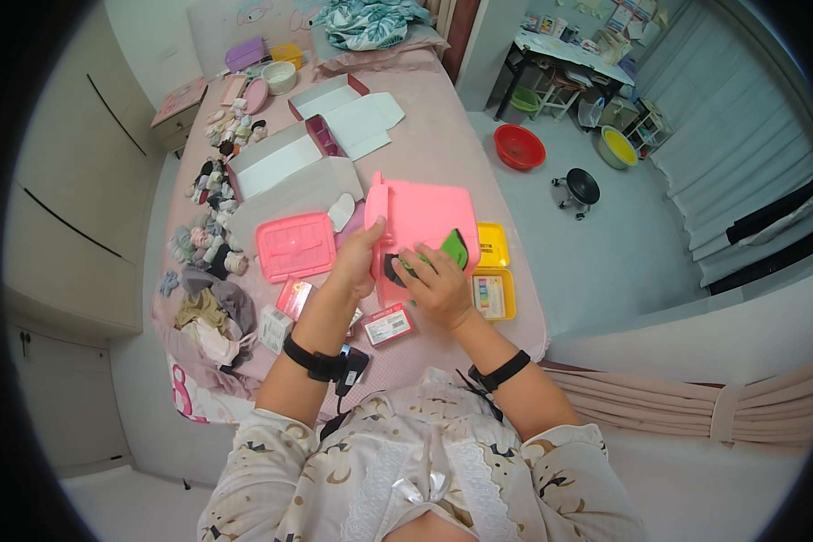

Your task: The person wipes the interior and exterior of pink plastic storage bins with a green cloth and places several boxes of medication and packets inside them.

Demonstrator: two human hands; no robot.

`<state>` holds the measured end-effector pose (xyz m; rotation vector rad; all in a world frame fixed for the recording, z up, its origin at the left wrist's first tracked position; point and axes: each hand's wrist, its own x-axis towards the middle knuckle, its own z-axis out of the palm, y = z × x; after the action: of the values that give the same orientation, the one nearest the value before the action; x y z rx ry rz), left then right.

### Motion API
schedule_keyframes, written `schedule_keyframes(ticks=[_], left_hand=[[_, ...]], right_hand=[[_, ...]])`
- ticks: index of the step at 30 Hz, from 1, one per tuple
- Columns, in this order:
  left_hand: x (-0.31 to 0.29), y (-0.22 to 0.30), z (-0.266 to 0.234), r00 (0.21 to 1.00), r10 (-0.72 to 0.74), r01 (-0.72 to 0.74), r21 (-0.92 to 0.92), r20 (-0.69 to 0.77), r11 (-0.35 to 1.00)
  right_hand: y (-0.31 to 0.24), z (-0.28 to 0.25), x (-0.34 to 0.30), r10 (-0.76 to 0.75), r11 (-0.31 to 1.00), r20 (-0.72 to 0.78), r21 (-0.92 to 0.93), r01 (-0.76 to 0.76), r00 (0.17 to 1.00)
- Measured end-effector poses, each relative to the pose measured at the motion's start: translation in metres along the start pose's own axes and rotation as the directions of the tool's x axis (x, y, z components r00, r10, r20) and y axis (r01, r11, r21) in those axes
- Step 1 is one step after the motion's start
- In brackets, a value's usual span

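A pink plastic storage box (429, 208) stands tilted over the near part of the bed. My left hand (363, 260) is closed on its left edge, thumb up along the side. Against the box, my right hand (438, 287) presses a green and black cloth-like piece (454, 246), fingers bent over it; its exact kind is partly hidden. A pink lid (295, 247) lies flat left of my left hand. Below the box are a small red and white carton (388, 325) and a red packet (294, 296).
An open yellow case (494, 248) lies at the bed's right edge. Open white cardboard boxes (285, 161) spread across the middle. Rolled socks (217, 190) and heaped clothes (212, 312) line the left side. On the floor stand a red basin (519, 147) and a black stool (582, 187).
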<state>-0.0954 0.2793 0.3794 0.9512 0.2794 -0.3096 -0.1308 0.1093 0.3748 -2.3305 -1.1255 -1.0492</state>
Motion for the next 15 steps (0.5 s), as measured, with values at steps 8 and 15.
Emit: schedule_keyframes(ticks=[8,15], left_hand=[[-0.012,-0.014,0.031,0.856,0.513,-0.494,0.19,-0.068,0.849],[-0.02,-0.008,0.035,0.857,0.506,-0.505,0.338,0.092,0.794]], right_hand=[[-0.013,0.009,0.007,0.424,0.902,0.157,0.01,-0.431,0.892],[0.012,0.007,0.071,0.612,0.789,0.096,-0.15,-0.596,0.785]])
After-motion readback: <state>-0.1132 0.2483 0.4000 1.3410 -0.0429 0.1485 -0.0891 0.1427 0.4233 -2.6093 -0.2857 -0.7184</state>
